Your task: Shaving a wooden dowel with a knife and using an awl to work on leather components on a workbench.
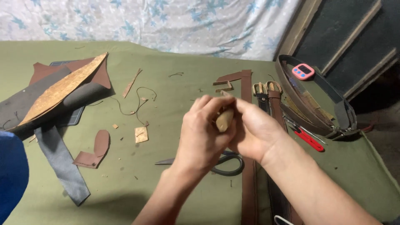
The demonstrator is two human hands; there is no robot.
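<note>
Nearest, the person's two forearms rise from the bottom edge and meet over the olive-green cloth-covered table. The left hand and the right hand press close together, both wrapped around a small pale tan rounded piece, wood or leather; only its end shows between the fingers, so the rest is hidden. Directly beneath the hands lie black-handled scissors, partly covered by the left wrist, and a long dark brown leather strap runs along the table under the right hand.

To the left sit a folded reddish-brown leather offcut, a small square tan scrap and a grey leather strip. To the right a red-handled tool lies beside two buckled belts.

Farther off, on the right, a coiled dark belt forms a ring like a tray, holding a pink digital timer and narrow strips. At the far left is a heap of grey and tan leather sheets, and beyond it a pale floral cloth.
</note>
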